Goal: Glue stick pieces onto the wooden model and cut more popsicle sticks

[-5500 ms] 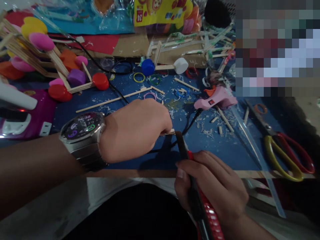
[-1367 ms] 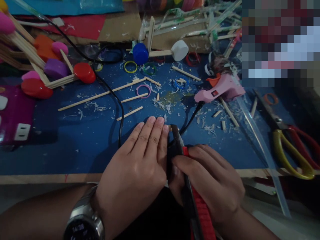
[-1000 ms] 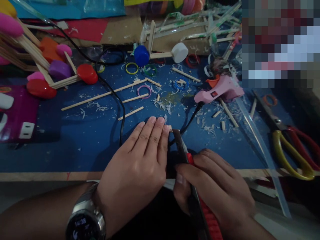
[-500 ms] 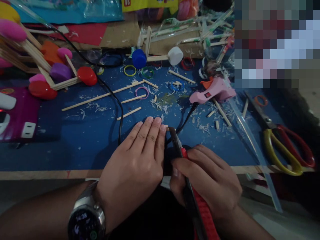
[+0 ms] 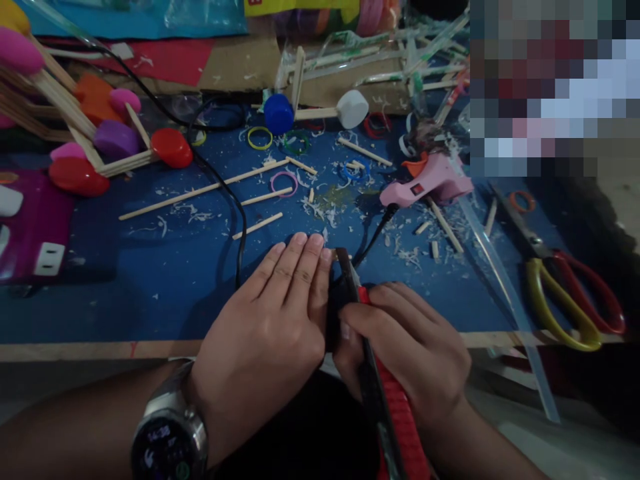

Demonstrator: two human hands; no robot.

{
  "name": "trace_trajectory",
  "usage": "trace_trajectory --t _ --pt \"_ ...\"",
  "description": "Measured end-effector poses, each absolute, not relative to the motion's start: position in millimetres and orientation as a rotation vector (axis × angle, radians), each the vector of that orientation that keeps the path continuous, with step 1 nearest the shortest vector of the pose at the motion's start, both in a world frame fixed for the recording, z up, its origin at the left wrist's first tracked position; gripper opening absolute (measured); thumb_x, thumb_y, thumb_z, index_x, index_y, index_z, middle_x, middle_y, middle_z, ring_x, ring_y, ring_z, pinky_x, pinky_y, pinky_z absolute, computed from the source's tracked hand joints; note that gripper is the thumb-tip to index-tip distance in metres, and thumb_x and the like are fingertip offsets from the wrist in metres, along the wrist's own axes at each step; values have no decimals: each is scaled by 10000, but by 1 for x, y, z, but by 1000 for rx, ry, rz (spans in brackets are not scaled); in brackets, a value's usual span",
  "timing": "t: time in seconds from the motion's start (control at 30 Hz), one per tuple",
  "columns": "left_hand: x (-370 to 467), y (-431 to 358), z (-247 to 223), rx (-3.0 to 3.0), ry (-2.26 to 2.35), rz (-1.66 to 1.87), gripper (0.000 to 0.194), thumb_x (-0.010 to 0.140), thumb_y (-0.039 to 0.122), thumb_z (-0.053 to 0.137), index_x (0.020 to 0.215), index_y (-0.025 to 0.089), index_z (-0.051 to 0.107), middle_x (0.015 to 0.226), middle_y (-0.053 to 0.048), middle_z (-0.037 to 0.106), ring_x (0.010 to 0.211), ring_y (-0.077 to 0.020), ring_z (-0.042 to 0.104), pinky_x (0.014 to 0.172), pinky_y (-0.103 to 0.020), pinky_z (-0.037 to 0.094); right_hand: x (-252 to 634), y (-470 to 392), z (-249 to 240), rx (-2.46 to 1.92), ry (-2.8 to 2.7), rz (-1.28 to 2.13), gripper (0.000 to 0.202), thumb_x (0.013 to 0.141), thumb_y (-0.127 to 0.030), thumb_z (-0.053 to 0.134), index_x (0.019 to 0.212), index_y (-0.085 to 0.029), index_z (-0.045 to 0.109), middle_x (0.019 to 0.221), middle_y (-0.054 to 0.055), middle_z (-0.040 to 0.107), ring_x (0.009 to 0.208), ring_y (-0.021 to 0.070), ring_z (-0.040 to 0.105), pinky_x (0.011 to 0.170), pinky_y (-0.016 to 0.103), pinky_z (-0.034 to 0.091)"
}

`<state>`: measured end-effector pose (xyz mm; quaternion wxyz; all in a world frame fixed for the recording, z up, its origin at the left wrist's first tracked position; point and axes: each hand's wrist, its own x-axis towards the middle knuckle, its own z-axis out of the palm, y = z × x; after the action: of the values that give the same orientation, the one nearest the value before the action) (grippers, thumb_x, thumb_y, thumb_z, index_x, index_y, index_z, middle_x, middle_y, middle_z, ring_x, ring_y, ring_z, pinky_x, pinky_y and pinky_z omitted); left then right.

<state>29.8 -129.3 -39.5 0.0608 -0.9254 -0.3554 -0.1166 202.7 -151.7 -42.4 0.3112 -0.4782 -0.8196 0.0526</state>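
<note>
My left hand (image 5: pixel 270 320), with a watch (image 5: pixel 170 427) at the wrist, lies palm down near the front edge of the blue table (image 5: pixel 165 280). Its fingers are stretched out side by side, and whatever lies beneath them is mostly hidden. My right hand (image 5: pixel 410 347) is wrapped round a red and black saw-like cutting tool (image 5: pixel 400 407). The tool's dark tip (image 5: pixel 344 260) rests just right of my left fingertips, over a small piece of wooden stick. Cut sticks (image 5: pixel 260 225) and pale shavings lie beyond my hands.
A pink glue gun (image 5: pixel 425 187) with a clear glue stick lies right of centre. Scissors (image 5: pixel 563 293) are at the right edge. A black cable (image 5: pixel 230 193) crosses the left. Stick-and-cap builds (image 5: pixel 125 140) stand upper left, above a purple box (image 5: pixel 35 227).
My right hand and the cutting tool have shifted slightly left and toward the table. My left hand stays nearly in place.
</note>
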Motion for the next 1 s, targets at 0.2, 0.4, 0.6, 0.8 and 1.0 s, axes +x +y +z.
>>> trace_trajectory --t 0.2,0.4,0.6,0.8,1.0 --pt "27 -132 -38 -2853 -1105 -367 546 1014 233 421 1443 -98 486 1520 -299 477 1439 -388 474 1176 -508 467 204 -154 -44 -1240 -2148 127 172 823 -48 568 775 -213 566 685 10 547 627 172 509 592 329 468" --pt "12 -130 -25 -2967 -1244 -316 884 913 637 594 1479 -32 478 1572 -255 444 1495 -379 405 1242 -537 376 206 -156 -44 -1193 -2118 120 187 801 -28 562 824 -213 551 694 13 564 640 173 531 619 322 477" --pt "-2 -131 -18 -2871 -1365 -298 939 891 751 531 1462 6 509 1557 -267 468 1481 -412 414 1207 -578 402 207 -156 -46 -1187 -2065 158 181 823 -45 564 846 -223 541 698 3 555 631 158 503 617 312 453" --pt "3 -116 -5 -2814 -1375 -353 364 1024 195 452 1338 151 631 1342 -132 677 1204 -303 646 979 -456 560 208 -158 -46 -1144 -1947 160 191 816 -31 586 865 -215 572 678 -17 534 578 135 502 560 290 429" --pt "18 -98 8 -2919 -1395 -261 267 1013 220 482 1111 180 728 1008 -66 717 883 -224 674 724 -342 526 210 -161 -44 -1160 -1808 184 158 832 -62 576 870 -211 615 686 -9 557 556 132 530 521 284 426"
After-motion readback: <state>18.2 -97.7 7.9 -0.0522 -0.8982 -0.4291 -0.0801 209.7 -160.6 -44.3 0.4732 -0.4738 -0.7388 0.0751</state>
